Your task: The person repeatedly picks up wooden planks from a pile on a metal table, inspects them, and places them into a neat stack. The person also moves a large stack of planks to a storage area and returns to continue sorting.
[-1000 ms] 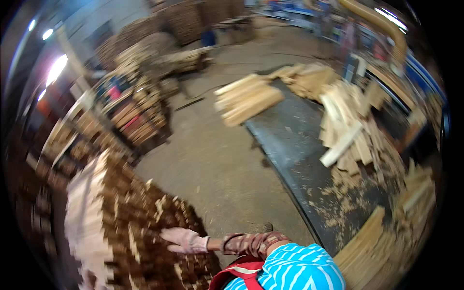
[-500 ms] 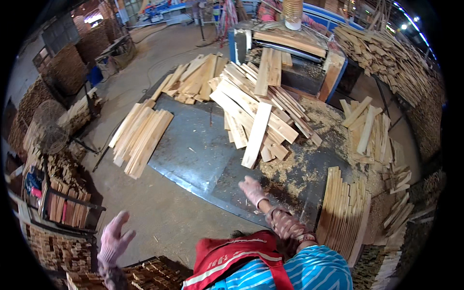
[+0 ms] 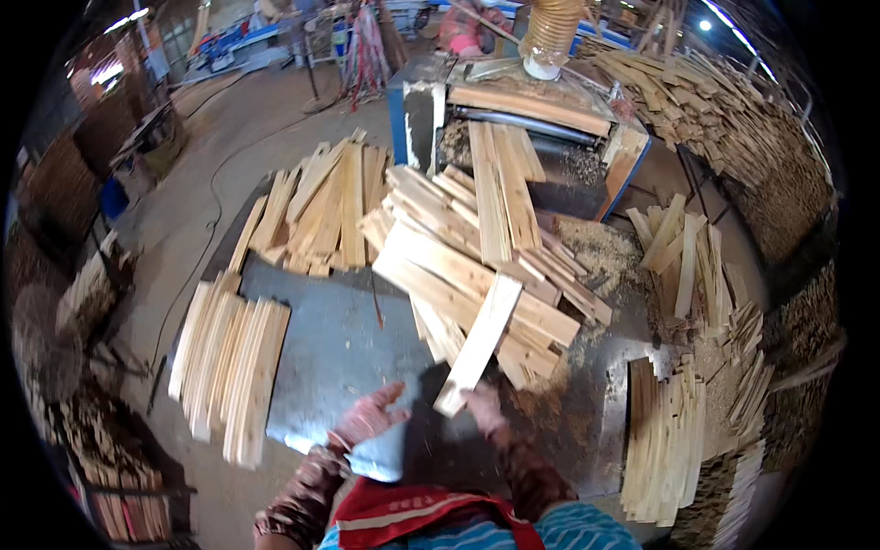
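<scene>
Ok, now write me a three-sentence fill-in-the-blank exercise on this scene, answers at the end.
Of the left hand and right hand, the one nearer the slanting top board is the ____.
The apron with white trim is mainly ____.
The blue shirt has ____ stripes.

Missing words: right; red; white.

Pale pink gloves; maroon patterned sleeves; red white-trimmed apron; blue-and-white striped shirt.

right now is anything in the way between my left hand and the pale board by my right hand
Nothing visible. Between the left hand and the near end of the board, only the shadowed table shows. The right hand is at the board's right edge; whether it grips is unclear.
</scene>
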Demonstrator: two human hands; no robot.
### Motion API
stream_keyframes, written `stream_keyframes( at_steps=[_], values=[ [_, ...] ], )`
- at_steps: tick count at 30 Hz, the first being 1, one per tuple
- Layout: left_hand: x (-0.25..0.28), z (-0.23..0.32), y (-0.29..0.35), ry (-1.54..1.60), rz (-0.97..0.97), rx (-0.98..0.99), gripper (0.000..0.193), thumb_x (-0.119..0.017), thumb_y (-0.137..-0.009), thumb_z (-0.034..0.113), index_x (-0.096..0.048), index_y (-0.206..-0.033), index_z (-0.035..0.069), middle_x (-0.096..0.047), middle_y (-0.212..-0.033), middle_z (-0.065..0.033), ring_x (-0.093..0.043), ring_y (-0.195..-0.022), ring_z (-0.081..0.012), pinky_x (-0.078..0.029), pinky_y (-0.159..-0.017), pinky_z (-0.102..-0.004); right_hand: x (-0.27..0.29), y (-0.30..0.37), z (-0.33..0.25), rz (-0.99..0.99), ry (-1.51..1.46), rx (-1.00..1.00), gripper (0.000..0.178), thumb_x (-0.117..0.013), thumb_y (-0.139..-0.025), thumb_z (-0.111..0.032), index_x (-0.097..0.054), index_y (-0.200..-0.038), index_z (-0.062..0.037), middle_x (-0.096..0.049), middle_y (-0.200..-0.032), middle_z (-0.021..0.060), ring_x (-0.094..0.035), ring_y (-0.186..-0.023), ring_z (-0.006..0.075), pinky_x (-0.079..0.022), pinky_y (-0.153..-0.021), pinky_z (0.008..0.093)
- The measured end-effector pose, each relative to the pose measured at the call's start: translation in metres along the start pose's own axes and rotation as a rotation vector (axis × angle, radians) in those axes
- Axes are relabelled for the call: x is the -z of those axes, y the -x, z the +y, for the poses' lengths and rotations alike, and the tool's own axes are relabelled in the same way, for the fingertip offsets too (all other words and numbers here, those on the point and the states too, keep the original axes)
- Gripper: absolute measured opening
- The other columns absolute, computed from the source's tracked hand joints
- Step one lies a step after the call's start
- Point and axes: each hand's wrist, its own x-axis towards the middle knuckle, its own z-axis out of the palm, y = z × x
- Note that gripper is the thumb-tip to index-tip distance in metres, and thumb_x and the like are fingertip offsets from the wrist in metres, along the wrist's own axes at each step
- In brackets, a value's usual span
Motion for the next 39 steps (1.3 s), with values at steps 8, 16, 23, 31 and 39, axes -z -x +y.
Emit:
stream_keyframes(
  at_steps=[8, 16, 23, 31, 39],
  values=[
    [-0.006, -0.046, -0.07, 1.13, -0.208, 0.381, 0.046, -0.064, -0.093, -0.002, -0.054, -0.139, 0.002, -0.065, -0.126, -0.0109, -0.065, -0.112, -0.0232, -0.057, -0.093, -0.0357, -0.067, 0.082, -0.084, -0.218, -0.067, -0.071, 0.031, -0.065, -0.099, -0.016, -0.064, -0.127, -0.0025, -0.07, -0.112, 0.0068, -0.065, -0.1, 0.0157, -0.055, -0.086, 0.0301],
    [-0.013, -0.142, -0.049, 1.261, 0.256, 0.57, 0.032, -0.06, -0.091, -0.002, -0.066, -0.121, 0.006, -0.073, -0.103, -0.0082, -0.071, -0.086, -0.0227, -0.06, -0.074, -0.0343, 0.045, -0.135, -0.284, 0.803, 0.842, 0.285, 0.075, -0.071, -0.082, -0.038, -0.044, -0.144, -0.0049, -0.052, -0.141, 0.0275, -0.053, -0.125, 0.0441, -0.045, -0.103, 0.05],
    [-0.018, -0.183, -0.032, 0.586, 0.327, 0.485, 0.051, -0.075, -0.081, 0.013, -0.057, -0.127, 0.002, -0.069, -0.107, -0.0095, -0.067, -0.099, -0.0225, -0.056, -0.082, -0.0365, 0.074, -0.198, -0.27, 0.431, 0.839, -0.109, 0.084, -0.072, -0.078, -0.049, -0.043, -0.145, -0.0059, -0.057, -0.14, 0.0232, -0.055, -0.128, 0.0399, -0.046, -0.106, 0.0458],
    [-0.001, -0.067, -0.037, 0.586, 0.298, 0.446, 0.065, -0.077, -0.086, 0.021, -0.05, -0.142, 0.003, -0.062, -0.131, -0.0133, -0.059, -0.117, -0.0257, -0.05, -0.097, -0.0359, 0.078, -0.23, -0.21, 0.275, 0.473, -0.14, 0.046, -0.066, -0.082, -0.041, -0.069, -0.11, -0.0048, -0.069, -0.119, 0.0213, -0.062, -0.121, 0.0355, -0.048, -0.1, 0.0436],
    [-0.002, 0.02, -0.055, 0.773, 0.012, 0.241, 0.044, -0.074, -0.094, 0.024, -0.059, -0.13, 0.005, -0.068, -0.119, -0.0084, -0.066, -0.108, -0.0222, -0.053, -0.095, -0.0368, 0.093, -0.199, -0.193, -0.148, -0.658, -0.048, 0.008, -0.073, -0.088, -0.022, -0.069, -0.088, -0.0152, -0.06, -0.069, -0.0011, -0.061, -0.064, 0.0134, -0.056, -0.07, 0.0355]
  ],
)
